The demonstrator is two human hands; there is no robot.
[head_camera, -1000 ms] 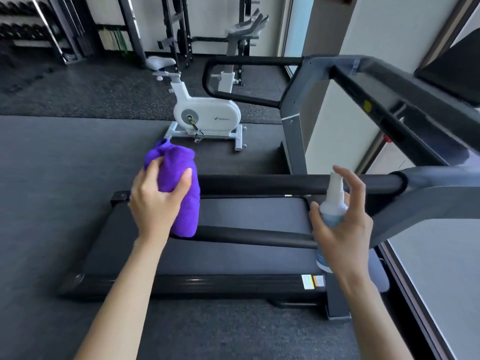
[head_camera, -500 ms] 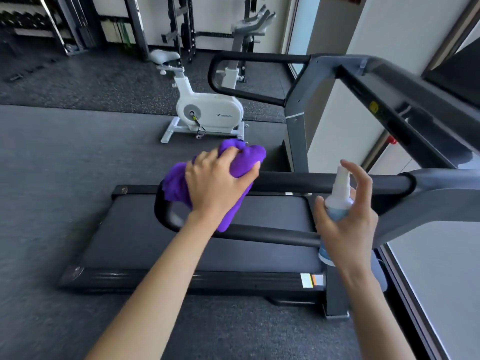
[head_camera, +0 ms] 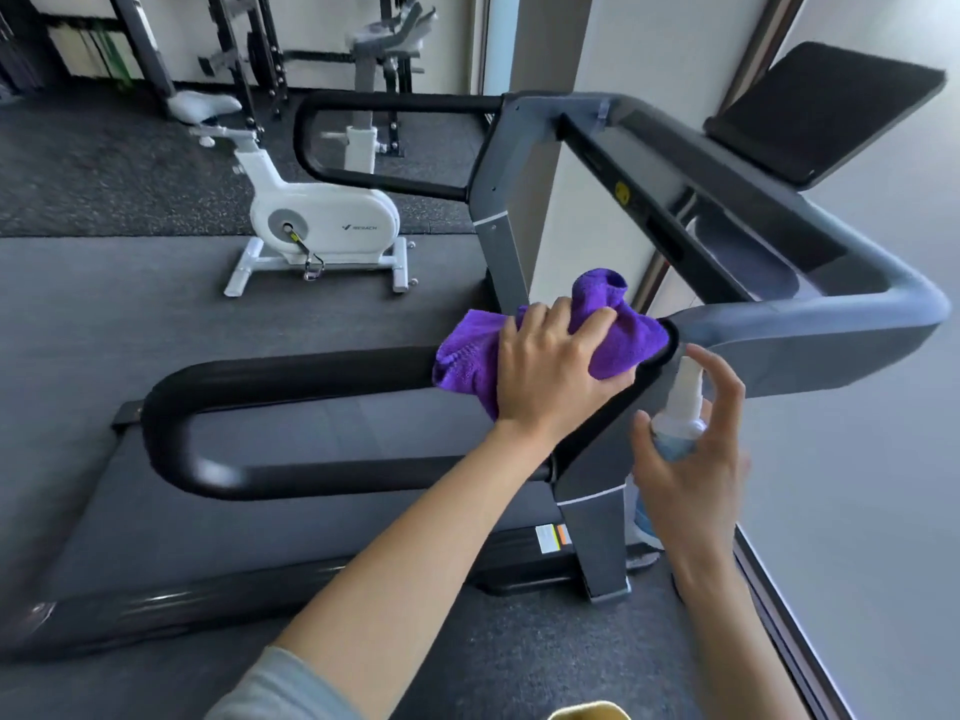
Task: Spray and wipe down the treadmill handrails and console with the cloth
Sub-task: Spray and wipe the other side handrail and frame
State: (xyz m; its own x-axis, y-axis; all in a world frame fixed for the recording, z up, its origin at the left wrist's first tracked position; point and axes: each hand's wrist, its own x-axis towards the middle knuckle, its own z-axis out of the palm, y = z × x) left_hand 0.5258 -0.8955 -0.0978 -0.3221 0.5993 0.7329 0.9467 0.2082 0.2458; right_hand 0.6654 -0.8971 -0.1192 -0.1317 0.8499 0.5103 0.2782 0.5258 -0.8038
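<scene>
Head view: left hand (head_camera: 553, 366) clamped over a bunched purple microfibre cloth (head_camera: 621, 335), fingers curled into the folds, pressing it onto the upper bar of the near black handrail loop (head_camera: 291, 374) right where the foam ends at the grey treadmill frame (head_camera: 810, 350). Right hand (head_camera: 696, 459) just beside that joint, wrapped round a small clear spray bottle (head_camera: 678, 423), forefinger hooked over the white nozzle. Nozzle direction hard to read; likely risk of mist landing on the left wrist or the running belt (head_camera: 322, 428) below the handrail instead of on the grip, should the trigger go down with the hands this close. Cloth loosely bunched, a corner standing free above the knuckles, so a chance of it snagging or slipping off at the collar where foam meets frame. Bottle held well above the deck, so a slip likely to end on the belt or floor. Open room along the handrail leftward to its rounded end, nothing resting on it; beyond the joint, the grey arm rising to the dark console (head_camera: 826, 114), untouched and reachable. Far handrail loop (head_camera: 384, 140) across the belt from the near one, a longer reach. White exercise bike (head_camera: 322, 220) well apart, behind the far loop.
</scene>
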